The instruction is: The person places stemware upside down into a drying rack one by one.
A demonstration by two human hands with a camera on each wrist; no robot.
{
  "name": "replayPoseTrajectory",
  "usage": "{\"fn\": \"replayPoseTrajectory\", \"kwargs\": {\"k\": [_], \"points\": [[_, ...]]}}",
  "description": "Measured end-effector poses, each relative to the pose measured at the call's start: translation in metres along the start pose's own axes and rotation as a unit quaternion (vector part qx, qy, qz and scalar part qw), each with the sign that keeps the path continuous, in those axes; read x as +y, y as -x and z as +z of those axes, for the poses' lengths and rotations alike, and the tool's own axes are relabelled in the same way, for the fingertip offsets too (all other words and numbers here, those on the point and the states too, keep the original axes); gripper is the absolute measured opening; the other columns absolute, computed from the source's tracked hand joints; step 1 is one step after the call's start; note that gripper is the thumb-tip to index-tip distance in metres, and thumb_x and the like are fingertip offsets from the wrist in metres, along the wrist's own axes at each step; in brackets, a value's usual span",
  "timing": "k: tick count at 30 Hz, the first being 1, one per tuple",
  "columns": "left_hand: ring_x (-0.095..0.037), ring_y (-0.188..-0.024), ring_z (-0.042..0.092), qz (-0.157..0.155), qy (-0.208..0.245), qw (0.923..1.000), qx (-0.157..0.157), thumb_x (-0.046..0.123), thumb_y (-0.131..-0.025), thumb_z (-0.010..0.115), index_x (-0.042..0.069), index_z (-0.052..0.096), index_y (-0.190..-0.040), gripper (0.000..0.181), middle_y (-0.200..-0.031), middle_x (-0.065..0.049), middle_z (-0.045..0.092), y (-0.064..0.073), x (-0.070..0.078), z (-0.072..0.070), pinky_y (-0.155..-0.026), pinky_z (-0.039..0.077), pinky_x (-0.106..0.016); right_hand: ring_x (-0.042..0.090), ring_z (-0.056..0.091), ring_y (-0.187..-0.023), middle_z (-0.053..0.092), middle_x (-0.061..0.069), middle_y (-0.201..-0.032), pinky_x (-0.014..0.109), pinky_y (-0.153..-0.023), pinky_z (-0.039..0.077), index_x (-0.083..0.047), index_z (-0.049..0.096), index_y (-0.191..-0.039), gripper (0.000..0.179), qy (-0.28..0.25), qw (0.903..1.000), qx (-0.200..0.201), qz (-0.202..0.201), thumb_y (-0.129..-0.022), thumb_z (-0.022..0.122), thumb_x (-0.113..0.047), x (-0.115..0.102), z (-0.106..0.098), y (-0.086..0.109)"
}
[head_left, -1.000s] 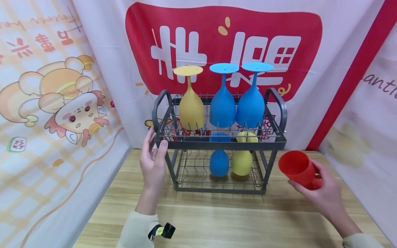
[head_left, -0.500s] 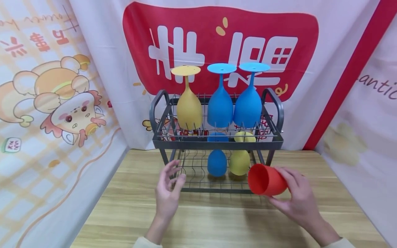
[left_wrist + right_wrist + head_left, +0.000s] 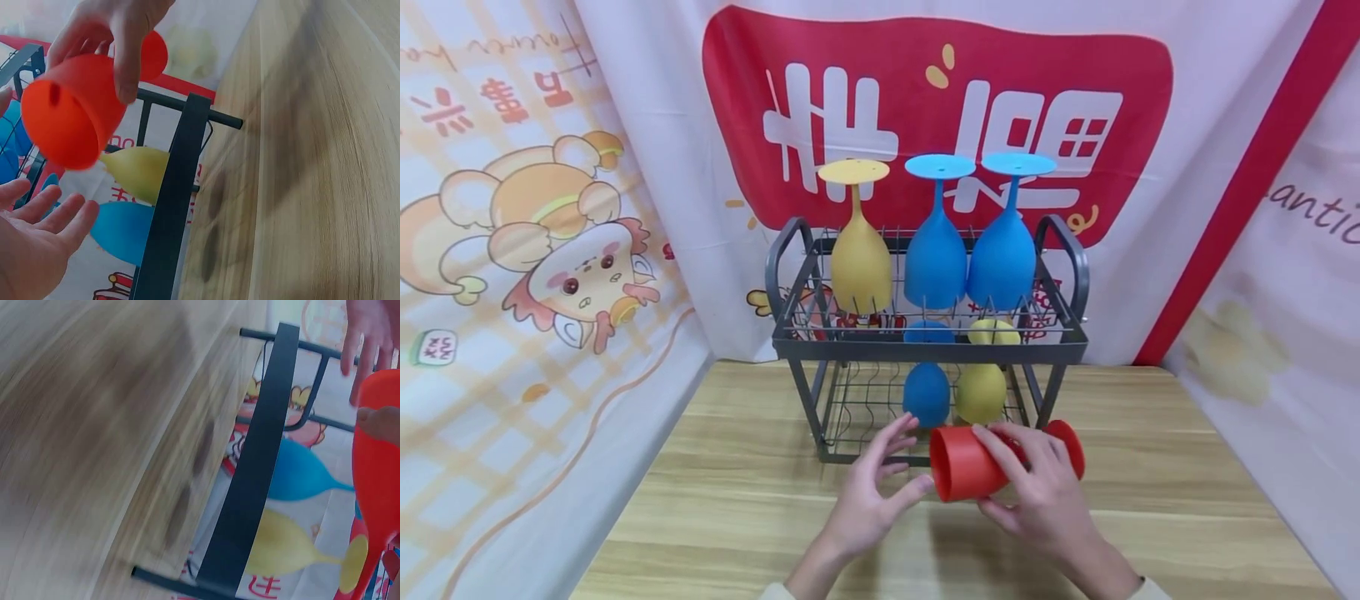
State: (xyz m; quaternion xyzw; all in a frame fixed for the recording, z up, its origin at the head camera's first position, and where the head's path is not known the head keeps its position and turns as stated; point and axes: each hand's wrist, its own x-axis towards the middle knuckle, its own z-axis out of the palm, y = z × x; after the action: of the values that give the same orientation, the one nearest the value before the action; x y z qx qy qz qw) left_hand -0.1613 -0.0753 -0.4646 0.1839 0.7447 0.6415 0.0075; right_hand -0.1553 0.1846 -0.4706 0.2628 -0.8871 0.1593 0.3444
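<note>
My right hand grips a red plastic goblet around its bowl, in front of the rack's lower tier. The goblet lies sideways in the air, its mouth facing left and its round foot sticking out past my fingers at the right. My left hand is beside the mouth, fingers spread and holding nothing. In the left wrist view, the goblet's hollow faces that palm. Behind both hands, a blue goblet and a yellow goblet stand upside down on the lower tier.
The dark two-tier metal rack stands on the wood-grain table. Its upper tier bears an upside-down yellow goblet and two blue ones, the left blue goblet close to its neighbour. A printed cloth hangs behind and at the sides.
My right hand has brought the red goblet leftward from the rack's right side and turned it sideways. My left hand has left the rack's upper left corner and moved down and right, to the goblet's mouth.
</note>
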Motion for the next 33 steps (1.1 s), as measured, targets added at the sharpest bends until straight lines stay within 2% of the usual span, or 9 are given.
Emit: {"fn": "replayPoseTrajectory", "kwargs": {"k": [4, 12, 16, 21, 27, 28, 30, 33], "points": [[-0.027, -0.142, 0.056, -0.017, 0.001, 0.9997, -0.017, 0.026, -0.095, 0.078, 0.038, 0.042, -0.160, 0.075, -0.161, 0.008, 0.051, -0.001, 0.001, 0.004, -0.111, 0.056, -0.043, 0.031, 0.057, -0.127, 0.063, 0.013, -0.140, 0.057, -0.093, 0.056, -0.022, 0.060, -0.151, 0.103, 0.002, 0.9999, -0.010, -0.013, -0.059, 0.104, -0.037, -0.011, 0.005, -0.004], [-0.024, -0.135, 0.056, -0.033, -0.007, 0.9992, -0.023, 0.033, -0.092, 0.082, 0.043, 0.050, -0.151, 0.068, -0.151, 0.007, 0.055, -0.003, 0.004, 0.006, -0.105, 0.057, -0.026, 0.029, 0.054, -0.132, 0.060, 0.011, -0.144, 0.057, -0.098, 0.055, -0.026, 0.057, -0.154, 0.105, 0.005, 0.9996, -0.022, -0.016, -0.061, 0.104, -0.037, -0.022, 0.007, -0.010], [-0.026, -0.133, 0.056, -0.041, 0.006, 0.9990, -0.018, 0.032, -0.092, 0.083, 0.040, 0.053, -0.149, 0.065, -0.149, 0.004, 0.056, -0.004, 0.004, 0.006, -0.102, 0.059, -0.026, 0.028, 0.054, -0.131, 0.060, 0.010, -0.145, 0.058, -0.098, 0.054, -0.026, 0.057, -0.154, 0.106, 0.002, 0.9995, -0.026, -0.016, -0.060, 0.104, -0.039, -0.024, 0.007, -0.011], [-0.028, -0.128, 0.060, -0.030, 0.015, 0.9994, -0.004, 0.028, -0.092, 0.084, 0.034, 0.057, -0.146, 0.061, -0.145, -0.002, 0.059, -0.006, 0.003, 0.008, -0.098, 0.061, -0.028, 0.028, 0.055, -0.130, 0.060, 0.009, -0.145, 0.059, -0.100, 0.052, -0.026, 0.056, -0.154, 0.107, 0.004, 0.9996, -0.026, -0.008, -0.060, 0.105, -0.038, -0.024, 0.006, -0.011], [-0.028, -0.126, 0.061, -0.038, 0.025, 0.9989, 0.013, 0.027, -0.091, 0.084, 0.031, 0.058, -0.145, 0.061, -0.143, -0.004, 0.060, -0.009, 0.006, 0.011, -0.096, 0.062, -0.028, 0.029, 0.055, -0.130, 0.059, 0.010, -0.147, 0.058, -0.100, 0.051, -0.022, 0.056, -0.153, 0.106, 0.001, 0.9999, -0.013, 0.007, -0.060, 0.105, -0.034, -0.024, 0.004, -0.009], [-0.028, -0.125, 0.061, -0.038, 0.031, 0.9987, 0.014, 0.026, -0.091, 0.084, 0.030, 0.058, -0.146, 0.061, -0.143, -0.005, 0.060, -0.009, 0.006, 0.011, -0.096, 0.063, -0.028, 0.029, 0.055, -0.131, 0.059, 0.010, -0.148, 0.058, -0.100, 0.051, -0.022, 0.056, -0.153, 0.104, -0.001, 0.9999, -0.010, 0.010, -0.062, 0.103, -0.035, -0.024, 0.003, -0.008], [-0.028, -0.125, 0.061, -0.039, 0.043, 0.9982, 0.016, 0.024, -0.091, 0.084, 0.028, 0.057, -0.146, 0.062, -0.143, -0.007, 0.060, -0.009, 0.006, 0.012, -0.095, 0.063, -0.028, 0.030, 0.054, -0.131, 0.059, 0.011, -0.149, 0.056, -0.100, 0.049, -0.020, 0.056, -0.153, 0.089, -0.007, 0.9999, 0.000, 0.015, -0.077, 0.094, -0.046, -0.023, 0.002, -0.004], [-0.028, -0.126, 0.061, -0.043, 0.063, 0.9969, 0.019, 0.022, -0.091, 0.083, 0.026, 0.057, -0.147, 0.062, -0.143, -0.009, 0.060, -0.008, 0.006, 0.013, -0.094, 0.064, -0.030, 0.032, 0.054, -0.131, 0.059, 0.014, -0.148, 0.054, -0.098, 0.047, -0.017, 0.059, -0.151, 0.069, -0.021, 0.9987, 0.034, 0.031, -0.098, 0.066, -0.060, -0.024, 0.002, 0.004]]}}
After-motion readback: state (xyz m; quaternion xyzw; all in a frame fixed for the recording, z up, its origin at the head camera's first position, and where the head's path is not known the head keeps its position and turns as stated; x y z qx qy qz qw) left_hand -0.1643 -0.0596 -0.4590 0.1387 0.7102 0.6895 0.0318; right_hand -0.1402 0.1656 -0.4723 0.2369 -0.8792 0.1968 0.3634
